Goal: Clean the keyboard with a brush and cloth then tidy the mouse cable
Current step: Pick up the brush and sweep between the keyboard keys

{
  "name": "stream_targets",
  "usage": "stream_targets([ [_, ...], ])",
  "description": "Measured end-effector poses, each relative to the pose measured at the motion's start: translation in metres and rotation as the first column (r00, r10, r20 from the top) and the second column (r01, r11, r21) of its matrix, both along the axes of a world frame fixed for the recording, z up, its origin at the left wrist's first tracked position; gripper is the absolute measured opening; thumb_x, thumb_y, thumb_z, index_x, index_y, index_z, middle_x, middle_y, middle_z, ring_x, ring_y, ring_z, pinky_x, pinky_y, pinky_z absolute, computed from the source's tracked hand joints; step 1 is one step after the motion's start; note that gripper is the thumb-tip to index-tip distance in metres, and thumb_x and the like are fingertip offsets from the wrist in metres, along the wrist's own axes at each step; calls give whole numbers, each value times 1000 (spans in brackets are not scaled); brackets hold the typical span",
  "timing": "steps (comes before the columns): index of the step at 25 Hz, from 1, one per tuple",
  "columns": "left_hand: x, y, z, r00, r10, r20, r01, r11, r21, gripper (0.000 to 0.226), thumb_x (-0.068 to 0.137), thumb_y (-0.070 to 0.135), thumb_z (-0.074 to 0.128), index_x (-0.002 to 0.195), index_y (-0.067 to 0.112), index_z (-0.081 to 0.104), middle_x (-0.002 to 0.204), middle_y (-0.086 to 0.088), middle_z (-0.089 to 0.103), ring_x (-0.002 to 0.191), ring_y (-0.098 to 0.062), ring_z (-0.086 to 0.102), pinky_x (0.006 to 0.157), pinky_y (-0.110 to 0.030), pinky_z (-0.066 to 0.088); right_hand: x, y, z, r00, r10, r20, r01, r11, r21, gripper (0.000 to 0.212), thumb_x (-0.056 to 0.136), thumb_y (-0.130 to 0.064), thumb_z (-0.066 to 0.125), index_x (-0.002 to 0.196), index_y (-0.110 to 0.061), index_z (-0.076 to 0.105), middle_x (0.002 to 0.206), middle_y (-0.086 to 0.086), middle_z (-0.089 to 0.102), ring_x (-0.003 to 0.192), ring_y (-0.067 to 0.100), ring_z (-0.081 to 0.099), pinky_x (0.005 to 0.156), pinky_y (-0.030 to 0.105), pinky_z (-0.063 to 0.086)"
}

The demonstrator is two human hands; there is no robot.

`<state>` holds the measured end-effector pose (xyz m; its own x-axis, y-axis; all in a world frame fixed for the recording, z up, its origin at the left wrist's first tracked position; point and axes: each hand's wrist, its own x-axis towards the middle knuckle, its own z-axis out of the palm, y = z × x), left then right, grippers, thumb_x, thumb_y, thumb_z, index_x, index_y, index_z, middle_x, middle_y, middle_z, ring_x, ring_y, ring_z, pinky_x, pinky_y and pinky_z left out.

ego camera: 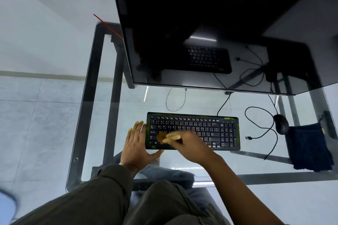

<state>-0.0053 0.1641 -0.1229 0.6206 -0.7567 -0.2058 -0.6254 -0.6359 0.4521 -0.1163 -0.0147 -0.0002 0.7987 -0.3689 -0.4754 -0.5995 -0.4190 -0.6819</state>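
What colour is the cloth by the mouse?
Dark navy blue; the cloth shows in the head view, beside the black mouse.

Dim, bluish light; right hand (190, 144) motion-blurred, edges bowed by wide-angle lens

Black keyboard (193, 130) with green trim, tan-bristled brush (161, 136), black mouse (281, 124), navy cloth (309, 147).

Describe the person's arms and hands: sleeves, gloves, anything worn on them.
Both hands are bare: no gloves, and no rings or watch that I can make out. The left hand comes out of a long olive-grey sleeve that ends bunched at the wrist. The right hand is motion-blurred; its forearm is uncovered as far as the frame shows, with no sleeve in view.
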Motion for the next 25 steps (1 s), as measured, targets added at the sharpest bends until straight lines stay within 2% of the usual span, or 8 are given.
stream_targets([
  [1, 0, 0, 0, 1000, -1, 1, 1, 1000, 1, 113, 71, 87, 53, 153, 12, 30, 162, -8, 29, 154, -22, 17, 125, -43, 17, -1, 3, 0, 1000, -10, -10, 10, 1000, 5, 28, 94, -41, 61, 114, -24, 73, 109, -7, 74, 92, 5, 67, 85, 30, 56],
  [4, 0, -1, 0, 1000, -3, 0, 3, 1000, -6, 114, 72, 87, 53, 153, 11, 30, 162, -9, 29, 153, -23, 17, 124, -45, 18, -7, 2, -5, 976, -197, 90, 206, 973, -104, 29, 95, -46, 57, 110, -26, 72, 95, -8, 75, 77, 7, 68, 73, 33, 57],
  [8, 1, 0, 0, 1000, -10, 3, 10, 1000, 0, 114, 71, 87, 53, 153, 11, 30, 162, -9, 29, 153, -24, 18, 124, -44, 17, -13, 9, 1, 999, -39, -6, 39, 998, -39, 20, 95, -36, 62, 107, -25, 74, 92, -7, 76, 74, 6, 67, 68, 25, 55],
  [11, 1, -1, 0, 1000, -9, 0, 9, 1000, -1, 114, 72, 87, 52, 153, 11, 30, 163, -9, 28, 154, -23, 16, 125, -45, 18, -18, -2, 2, 979, -203, 10, 202, 967, -154, 14, 94, -28, 62, 101, -26, 74, 77, -7, 74, 55, 5, 60, 55, 24, 51],
  [15, 0, 1, -1, 1000, -15, 4, 15, 1000, 7, 114, 72, 88, 52, 154, 12, 28, 163, -9, 27, 154, -23, 15, 125, -43, 15, -16, -1, 0, 997, -60, -49, 56, 996, -75, 17, 93, -34, 60, 102, -27, 73, 83, -10, 75, 60, 3, 61, 60, 25, 52],
  [19, 0, -1, -1, 1000, -13, 3, 13, 1000, 3, 114, 72, 87, 52, 153, 10, 29, 163, -10, 28, 154, -23, 16, 125, -45, 17, -11, -5, -1, 983, -181, 28, 183, 975, -126, 15, 94, -34, 63, 102, -26, 73, 80, -7, 74, 62, 7, 63, 62, 32, 56],
  [22, 1, 1, -1, 1000, -11, 1, 11, 1000, 3, 115, 71, 87, 53, 153, 10, 29, 162, -10, 29, 154, -24, 17, 124, -44, 17, -9, 4, -1, 999, -28, -43, 27, 999, -25, 16, 91, -35, 62, 100, -29, 74, 88, -12, 75, 73, 4, 66, 70, 28, 55],
  [25, 0, -1, 0, 1000, -17, -1, 17, 1000, 7, 114, 72, 88, 51, 154, 11, 29, 163, -9, 28, 154, -23, 16, 125, -44, 17, -9, -2, -1, 985, -171, -7, 167, 972, -166, 16, 94, -33, 59, 97, -26, 73, 78, -4, 74, 59, 7, 62, 61, 28, 54],
])
